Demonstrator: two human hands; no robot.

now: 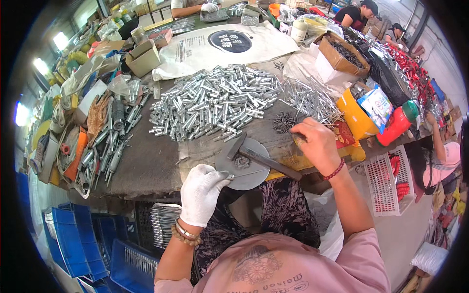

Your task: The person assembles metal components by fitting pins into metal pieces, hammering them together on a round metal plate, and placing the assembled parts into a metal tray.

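The gloved left hand [201, 190] pinches a thin metal rod [250, 172]; whether the curled right hand [315, 141] holds anything is unclear. A white sack [271, 46] on the bench [146, 158] bears lettering.

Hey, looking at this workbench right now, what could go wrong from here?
The hammer lies loose across the round grey plate, its handle reaching toward the near edge of the table, so a bump might knock it off. The right hand is bare beside the small dark metal pieces; if any have sharp ends, they could prick it. The heap of silver tubes comes close to the plate, so loose ones might roll onto it.
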